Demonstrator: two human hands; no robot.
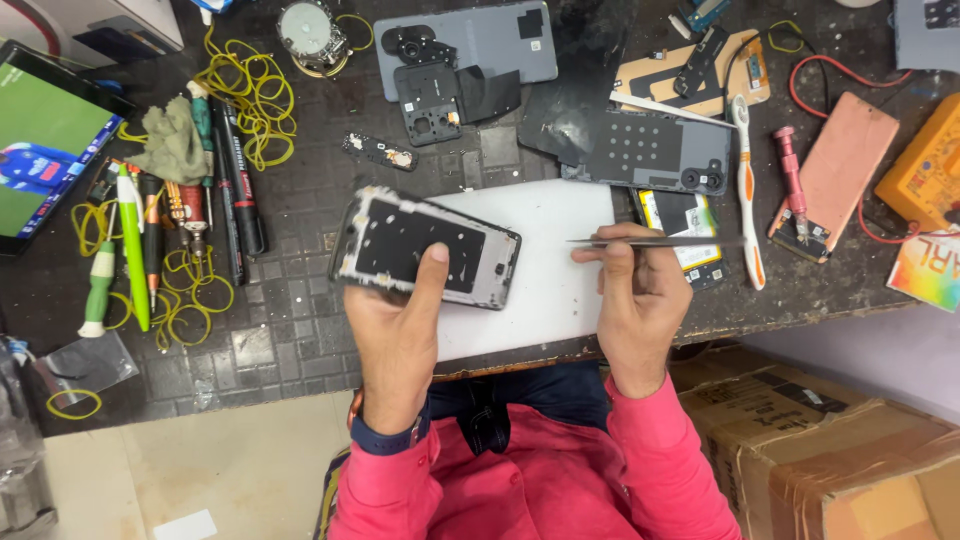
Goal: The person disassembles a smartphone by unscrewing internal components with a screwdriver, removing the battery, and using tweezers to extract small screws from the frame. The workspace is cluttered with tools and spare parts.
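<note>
I log: phone frame (425, 250), matt black panel in silvery metal rim; tweezers (655, 241), bright steel; work mat (290, 300), dull textured rubber.

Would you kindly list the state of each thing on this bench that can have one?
Phone frame: opened, back cover off, gripped by the left hand.
Tweezers: lifted, level, pinched in the right hand.
Grey back cover: detached, lying flat.
Screen: on, showing a picture.
Cardboard box: taped shut.
</note>
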